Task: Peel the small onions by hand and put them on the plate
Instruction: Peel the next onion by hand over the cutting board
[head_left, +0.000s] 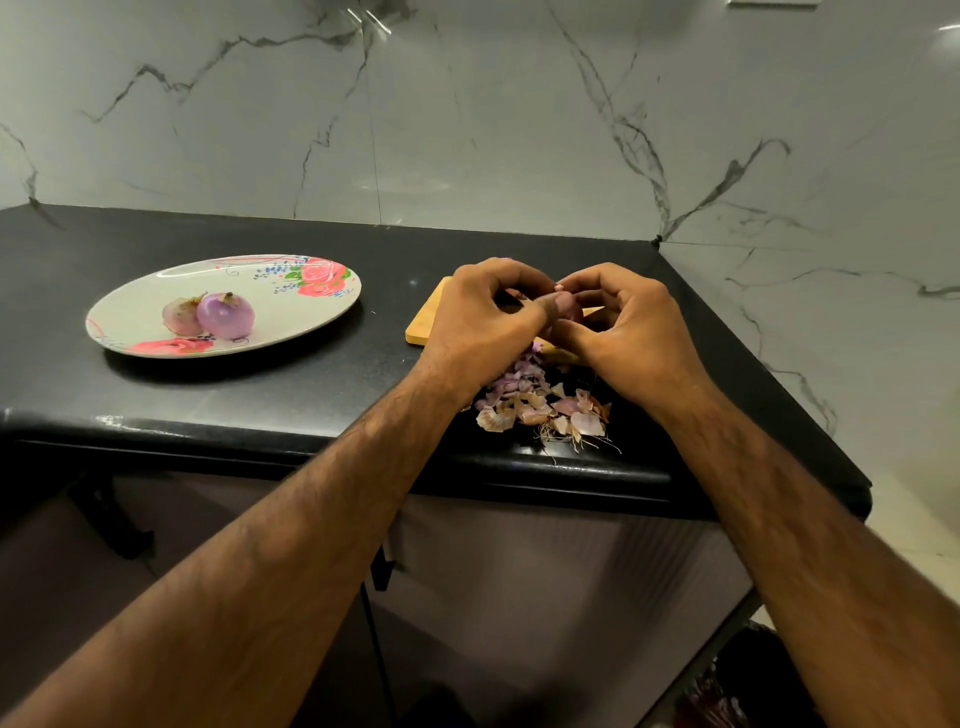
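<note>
1. Both hands, the left hand (483, 317) and the right hand (628, 332), curl their fingers around one small onion (569, 307), held just above a wooden board (426, 325).
2. Well to the left on the black counter (260, 395) sits a floral plate (322, 322) holding two peeled onions (226, 314) that touch each other.
3. Loose skins (540, 405) lie piled beneath the hands.

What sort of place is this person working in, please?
Most likely a home kitchen: a black stone countertop against a white grey-veined marble wall, with a yellow wooden chopping board and a floral oval plate holding two small peeled purple onions.
</note>
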